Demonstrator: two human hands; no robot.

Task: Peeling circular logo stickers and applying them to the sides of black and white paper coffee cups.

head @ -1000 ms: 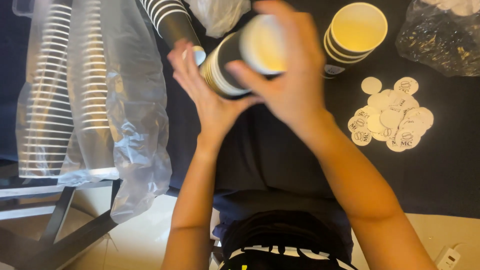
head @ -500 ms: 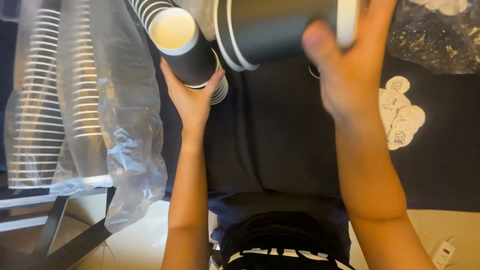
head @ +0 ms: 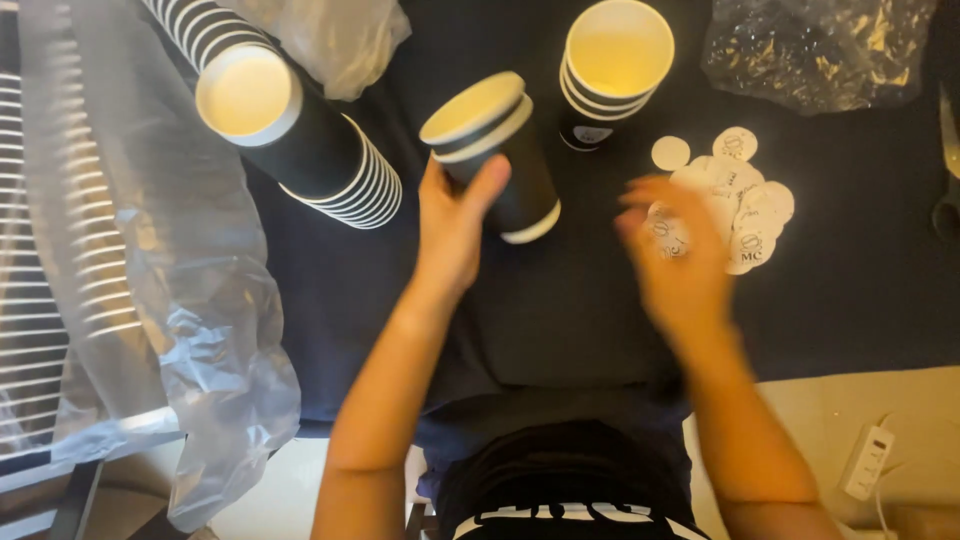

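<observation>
My left hand [head: 455, 225] grips a black paper cup [head: 500, 155] with a white rim, tilted on its side above the dark tablecloth [head: 560, 310]. My right hand [head: 680, 250] is blurred, fingers apart, holding nothing, and hovers over a pile of round white stickers [head: 735, 195]. A long stack of black cups [head: 300, 130] lies on its side to the left. A short upright stack of cups [head: 612, 65] stands behind the held cup.
Clear plastic sleeves holding more stacked cups [head: 70, 250] hang at the left edge. Crumpled clear plastic [head: 820, 50] lies at the back right, another piece [head: 330, 40] at the back. A white power strip [head: 868, 460] lies on the floor at lower right.
My right hand has let go of the cup stack, which now stands upright at the back, and moved down to the stickers. My left hand now holds a single cup; the long stack lies left.
</observation>
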